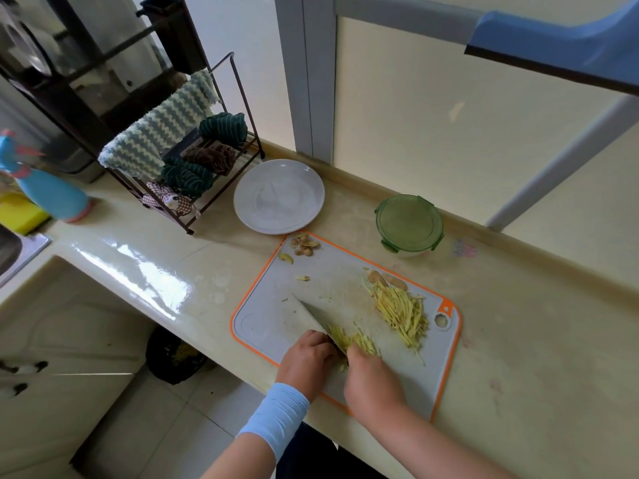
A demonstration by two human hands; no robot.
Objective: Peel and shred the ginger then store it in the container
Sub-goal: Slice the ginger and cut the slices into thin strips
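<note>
Shredding fibrous yellow ginger (349,340), broad grey knife (311,318).

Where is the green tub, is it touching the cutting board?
Apart. The head view shows a strip of bare counter between the tub and the orange edge of the board.
</note>
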